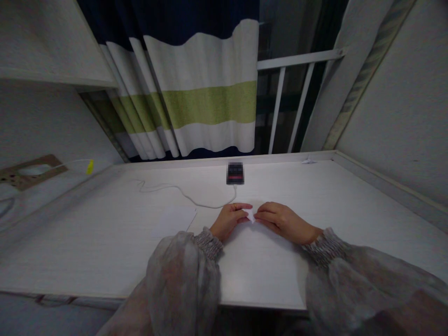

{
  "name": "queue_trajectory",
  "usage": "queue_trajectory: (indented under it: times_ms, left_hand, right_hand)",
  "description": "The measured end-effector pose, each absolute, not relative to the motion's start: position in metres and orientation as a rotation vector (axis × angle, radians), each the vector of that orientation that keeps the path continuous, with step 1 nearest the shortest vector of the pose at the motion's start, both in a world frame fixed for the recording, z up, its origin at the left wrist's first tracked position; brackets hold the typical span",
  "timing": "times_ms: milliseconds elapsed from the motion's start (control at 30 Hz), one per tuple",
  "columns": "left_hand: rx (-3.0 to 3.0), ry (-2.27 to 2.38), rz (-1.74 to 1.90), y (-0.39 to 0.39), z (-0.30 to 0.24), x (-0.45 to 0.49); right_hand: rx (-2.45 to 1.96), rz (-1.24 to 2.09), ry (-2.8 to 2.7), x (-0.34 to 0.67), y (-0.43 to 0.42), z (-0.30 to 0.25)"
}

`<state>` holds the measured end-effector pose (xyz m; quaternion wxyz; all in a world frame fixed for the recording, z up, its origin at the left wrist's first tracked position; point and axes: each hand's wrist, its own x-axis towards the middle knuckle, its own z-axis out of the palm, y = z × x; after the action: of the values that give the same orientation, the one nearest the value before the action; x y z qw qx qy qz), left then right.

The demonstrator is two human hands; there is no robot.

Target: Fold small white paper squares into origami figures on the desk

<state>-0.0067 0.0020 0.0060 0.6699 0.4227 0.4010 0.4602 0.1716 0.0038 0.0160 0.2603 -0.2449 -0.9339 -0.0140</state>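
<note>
Small white paper piece [249, 215] is up between your two hands, over the middle of the desk, in front of you; creases too small to read. Your left hand [231, 219] has it clamped between thumb and forefinger, with a ring on one finger. Your right hand [285, 221] comes in from the other side, fingertips bunched together at the paper's right edge; can't tell if they pinch it or just touch. Both your wrists are in gathered cuffs of sheer grey sleeves [182, 275].

White desk [259, 275] under it all. White sheet [174, 221] lies flat just left of your left forearm, its edges faint against the top. Beyond your hands, a dark device [235, 173], pixelated, sits near the back edge; white cable [185, 196] joins its near side and snakes off left across the desk. Crumpled white scrap [309, 161] at the back right, near the corner.

Further out: curtain [210, 105] in navy, white and green bands behind the desk, white window bars [280, 109] to its right, dark glass behind. Wall on your left has a brown socket panel [56, 163] with a white plug; yellow tag [90, 166] on a thin wire beside it.
</note>
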Motion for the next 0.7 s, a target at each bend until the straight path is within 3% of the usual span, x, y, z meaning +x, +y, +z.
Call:
queue_trajectory:
  times_ms: [467, 700]
  left_hand:
    - [0.965, 0.921, 0.988, 0.0016, 0.0048, -0.0058]
    - [0.937, 0.937, 0.983, 0.0021, 0.0037, -0.0051]
  right_hand:
    - [-0.695, 0.085, -2.546, 0.1717, 0.0015, 0.0170]
    - [-0.683, -0.053, -2.622, 0.1694, 0.0000, 0.0165]
